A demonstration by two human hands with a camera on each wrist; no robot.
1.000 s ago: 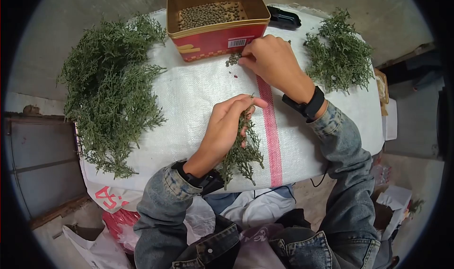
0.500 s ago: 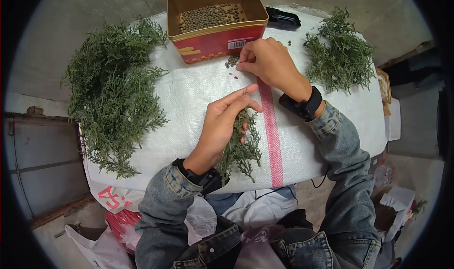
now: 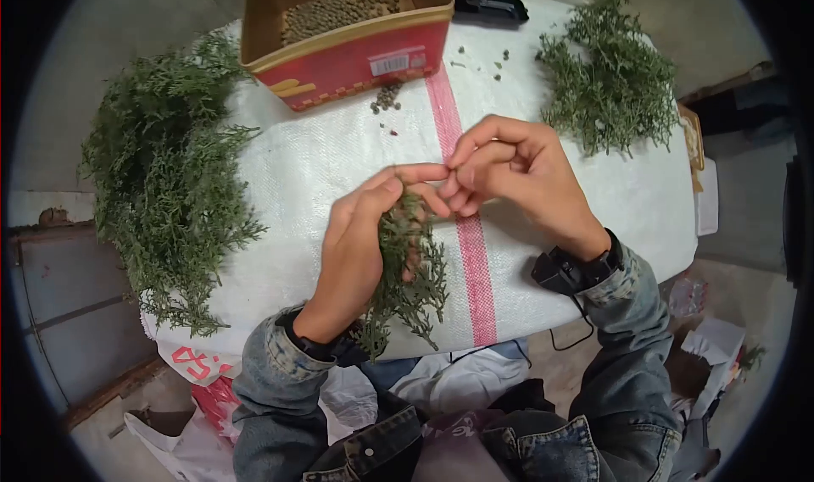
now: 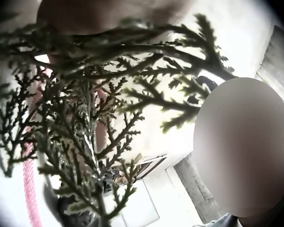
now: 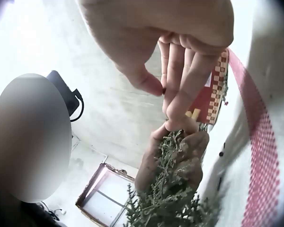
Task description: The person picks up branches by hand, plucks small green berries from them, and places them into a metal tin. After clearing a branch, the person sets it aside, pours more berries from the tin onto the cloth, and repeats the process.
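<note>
In the head view my left hand (image 3: 352,236) holds an evergreen sprig (image 3: 407,278), its scaly green twigs hanging below the fingers. Those twigs fill much of the left wrist view, where the sprig (image 4: 94,156) is close to the lens. My right hand (image 3: 530,177) meets the left fingertips over the pink stripe. In the right wrist view a small dark pellet (image 5: 164,91) shows between its thumb and fingers. Near the tin's base lies a small heap of brown-green pellets (image 3: 386,98). The red and gold tin (image 3: 360,66) holds many more pellets (image 3: 339,14).
A large pile of evergreen sprigs (image 3: 161,185) lies at the left, a smaller pile (image 3: 606,75) at the right. A black object (image 3: 490,5) sits beside the tin. Several stray pellets (image 3: 498,77) dot the white woven sheet (image 3: 314,134). A black cable (image 3: 568,344) hangs at the front edge.
My right hand has left the pellets by the tin and come back to the left fingertips. The left hand still holds the sprig. The head view has shifted, placing the tin farther left.
</note>
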